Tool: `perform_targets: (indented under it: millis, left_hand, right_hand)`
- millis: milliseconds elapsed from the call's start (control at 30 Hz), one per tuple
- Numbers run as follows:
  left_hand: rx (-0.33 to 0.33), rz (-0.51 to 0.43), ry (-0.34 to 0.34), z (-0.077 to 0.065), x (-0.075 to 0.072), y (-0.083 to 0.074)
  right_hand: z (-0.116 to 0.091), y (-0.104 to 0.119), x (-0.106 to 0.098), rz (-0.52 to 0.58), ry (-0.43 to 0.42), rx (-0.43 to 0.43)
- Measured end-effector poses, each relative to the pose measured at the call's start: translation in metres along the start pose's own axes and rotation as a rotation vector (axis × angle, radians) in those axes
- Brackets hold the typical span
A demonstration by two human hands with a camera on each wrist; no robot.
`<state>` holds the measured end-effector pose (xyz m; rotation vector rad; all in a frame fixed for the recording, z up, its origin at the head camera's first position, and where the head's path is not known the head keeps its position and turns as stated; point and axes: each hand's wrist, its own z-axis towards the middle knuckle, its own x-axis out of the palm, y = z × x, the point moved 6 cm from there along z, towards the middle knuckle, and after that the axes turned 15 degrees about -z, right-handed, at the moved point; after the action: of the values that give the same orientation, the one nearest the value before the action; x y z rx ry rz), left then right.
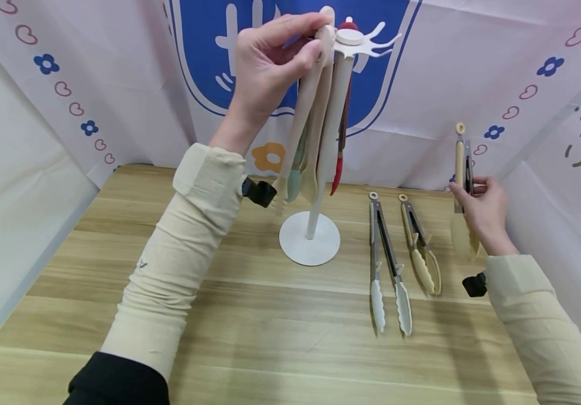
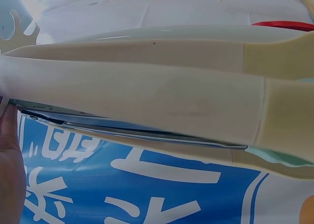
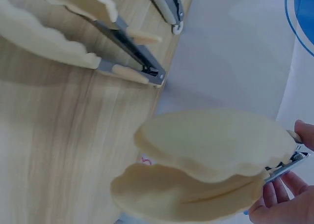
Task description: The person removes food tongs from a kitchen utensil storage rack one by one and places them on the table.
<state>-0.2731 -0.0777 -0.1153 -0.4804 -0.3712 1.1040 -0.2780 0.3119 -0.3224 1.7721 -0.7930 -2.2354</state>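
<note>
My left hand (image 1: 270,67) pinches the top end of a long beige utensil (image 1: 298,121) at the top of a white utensil stand (image 1: 340,107). That utensil has a toothed lower end, perhaps a pasta server. Beside it hang a beige utensil with a rounded head (image 1: 310,177), a pale green one (image 1: 294,181) and a red one (image 1: 338,174). Over at the right, my right hand (image 1: 488,214) holds short tongs (image 1: 460,169) above the table, ring end up. Their two cream scalloped heads (image 3: 216,143) point away from the fingers in the right wrist view.
Long tongs with white tips (image 1: 378,304) and shorter tongs with cream tips (image 1: 424,270) lie on the wooden table (image 1: 270,332), right of the stand's round base (image 1: 300,250). A printed cloth (image 1: 412,124) hangs behind. Bare curved hooks (image 1: 379,45) jut from the stand's top.
</note>
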Motion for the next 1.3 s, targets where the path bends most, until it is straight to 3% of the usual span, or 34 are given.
perform_targets:
  millis: [367,1300]
  left_hand:
    - [-0.01,-0.003,-0.003,0.0,-0.001,0.0]
    - [-0.01,-0.008,0.001,0.0,0.0,0.0]
  right_hand:
    - [-0.005,-0.017,0.008,-0.079,0.037,-0.031]
    - [-0.008,-0.061,0.038,-0.215,0.207,0.047]
